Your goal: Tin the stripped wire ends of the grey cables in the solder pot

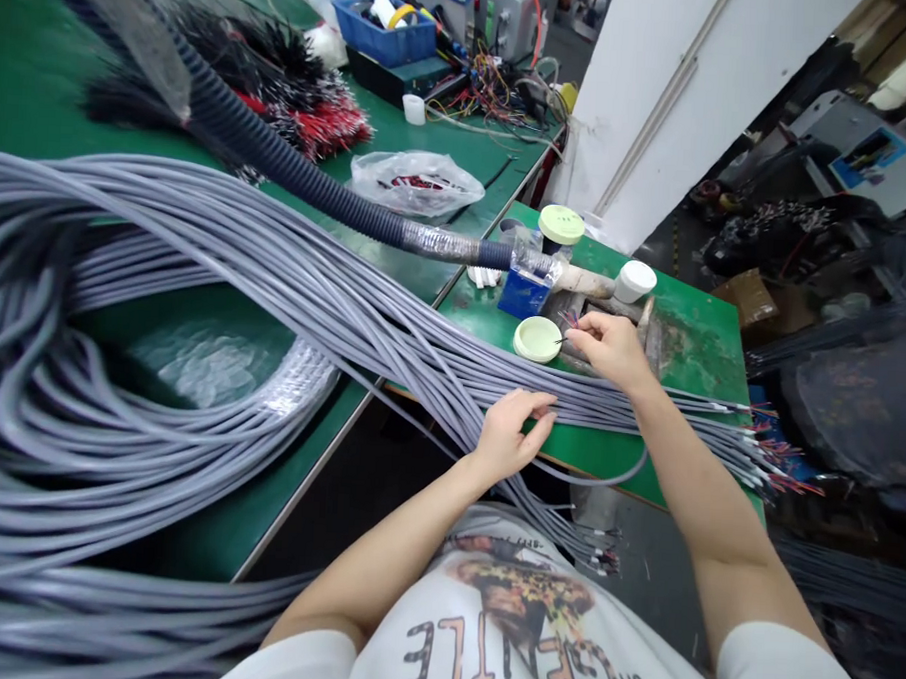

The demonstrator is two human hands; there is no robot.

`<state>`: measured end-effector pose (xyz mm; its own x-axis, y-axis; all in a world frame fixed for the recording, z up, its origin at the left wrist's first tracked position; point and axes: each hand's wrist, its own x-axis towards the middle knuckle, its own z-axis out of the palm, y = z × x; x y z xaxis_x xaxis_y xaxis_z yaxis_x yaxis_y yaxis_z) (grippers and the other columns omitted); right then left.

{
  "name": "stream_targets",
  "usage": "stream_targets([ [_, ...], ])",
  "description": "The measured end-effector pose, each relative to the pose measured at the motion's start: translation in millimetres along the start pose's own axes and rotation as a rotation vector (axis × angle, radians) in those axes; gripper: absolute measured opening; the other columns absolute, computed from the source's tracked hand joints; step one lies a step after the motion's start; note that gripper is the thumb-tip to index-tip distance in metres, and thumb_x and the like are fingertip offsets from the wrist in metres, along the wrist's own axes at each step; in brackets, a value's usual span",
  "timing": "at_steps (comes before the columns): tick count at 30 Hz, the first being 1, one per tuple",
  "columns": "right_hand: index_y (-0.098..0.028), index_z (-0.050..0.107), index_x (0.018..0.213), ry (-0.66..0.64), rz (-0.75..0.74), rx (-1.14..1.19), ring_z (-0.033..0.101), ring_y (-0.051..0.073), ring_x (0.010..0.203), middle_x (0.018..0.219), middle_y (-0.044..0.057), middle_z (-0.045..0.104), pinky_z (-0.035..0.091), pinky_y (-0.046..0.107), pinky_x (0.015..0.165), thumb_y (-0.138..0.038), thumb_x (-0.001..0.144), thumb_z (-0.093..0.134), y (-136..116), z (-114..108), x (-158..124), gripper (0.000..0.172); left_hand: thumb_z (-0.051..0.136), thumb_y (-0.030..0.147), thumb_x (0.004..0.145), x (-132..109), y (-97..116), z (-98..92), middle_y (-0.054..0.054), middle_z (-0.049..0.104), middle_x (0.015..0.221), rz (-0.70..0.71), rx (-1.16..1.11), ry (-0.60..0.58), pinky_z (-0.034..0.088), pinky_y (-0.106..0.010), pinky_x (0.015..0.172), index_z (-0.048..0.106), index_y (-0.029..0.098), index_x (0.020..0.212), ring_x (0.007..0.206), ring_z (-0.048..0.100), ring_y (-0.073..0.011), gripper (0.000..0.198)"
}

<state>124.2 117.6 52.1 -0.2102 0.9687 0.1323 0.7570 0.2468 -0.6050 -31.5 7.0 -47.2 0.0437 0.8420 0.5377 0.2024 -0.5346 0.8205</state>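
Grey cables (438, 349) run in a thick bundle across the green bench, with fine coloured wires bared at their right ends (782, 459). My left hand (515, 432) lies on the bundle's near side, fingers stretched out and thumb apart. Over the far side of the bundle, my right hand (614, 349) is closed in a pinch on the thin coloured wires (570, 320) of a cable end. The dark wire tips reach the rim of a shallow pale cream dish (537, 340), just left of my fingertips. One cable (604, 480) loops below the bundle, under my right forearm.
A ribbed dark hose (302, 178) crosses above the cables and ends by a blue box (524, 293). Beyond stand a white jar (636, 280) and a pale-lidded tub (561, 224). Large cable coils (155, 447) fill the left bench. A white pillar (659, 98) rises behind.
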Motion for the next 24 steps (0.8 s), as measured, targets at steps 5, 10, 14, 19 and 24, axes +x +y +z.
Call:
stream_targets([
  [5, -0.016, 0.066, 0.067, -0.071, -0.010, -0.213, 0.054, 0.013, 0.058, 0.062, 0.001, 0.066, 0.033, 0.025, 0.057, -0.030, 0.076, 0.062, 3.1, 20.7, 24.3, 0.017, 0.055, 0.019, 0.087, -2.6, -4.6, 2.9, -0.004, 0.066, 0.077, 0.085, 0.091, -0.079, 0.046, -0.030, 0.068, 0.062, 0.019, 0.101, 0.070, 0.059, -0.0151, 0.016],
  [10, -0.017, 0.069, 0.075, -0.148, -0.017, -0.407, 0.059, 0.016, 0.065, 0.070, 0.003, 0.069, 0.033, 0.026, 0.060, -0.030, 0.079, 0.060, 3.7, 33.8, 33.6, 0.017, 0.052, 0.021, 0.089, -2.1, -4.9, 3.0, -0.004, 0.068, 0.078, 0.133, 0.144, -0.095, 0.045, -0.030, 0.066, 0.062, 0.019, 0.099, 0.068, 0.059, -0.0145, 0.014],
  [14, -0.019, 0.070, 0.080, -0.196, -0.027, -0.533, 0.061, 0.019, 0.071, 0.077, 0.005, 0.071, 0.033, 0.027, 0.062, -0.032, 0.082, 0.058, 3.9, 40.1, 36.2, 0.018, 0.051, 0.020, 0.089, -0.9, -4.6, 2.7, -0.004, 0.067, 0.076, 0.153, 0.166, -0.112, 0.043, -0.029, 0.065, 0.062, 0.018, 0.094, 0.067, 0.058, -0.0140, 0.012],
  [19, -0.019, 0.070, 0.080, -0.222, -0.042, -0.584, 0.062, 0.019, 0.072, 0.077, 0.006, 0.071, 0.032, 0.027, 0.062, -0.031, 0.082, 0.057, 0.8, 44.9, 38.3, 0.017, 0.050, 0.021, 0.090, -1.1, -4.9, 3.0, -0.003, 0.068, 0.076, 0.163, 0.185, -0.138, 0.043, -0.029, 0.065, 0.062, 0.019, 0.093, 0.069, 0.058, -0.0142, 0.013],
  [24, -0.017, 0.070, 0.075, -0.173, -0.050, -0.497, 0.058, 0.016, 0.065, 0.070, 0.004, 0.069, 0.032, 0.026, 0.059, -0.030, 0.080, 0.058, -6.1, 24.5, 37.6, 0.018, 0.050, 0.021, 0.090, -1.1, -4.9, 2.5, -0.003, 0.068, 0.076, 0.170, 0.190, -0.133, 0.042, -0.030, 0.064, 0.062, 0.019, 0.093, 0.069, 0.058, -0.0142, 0.013],
])
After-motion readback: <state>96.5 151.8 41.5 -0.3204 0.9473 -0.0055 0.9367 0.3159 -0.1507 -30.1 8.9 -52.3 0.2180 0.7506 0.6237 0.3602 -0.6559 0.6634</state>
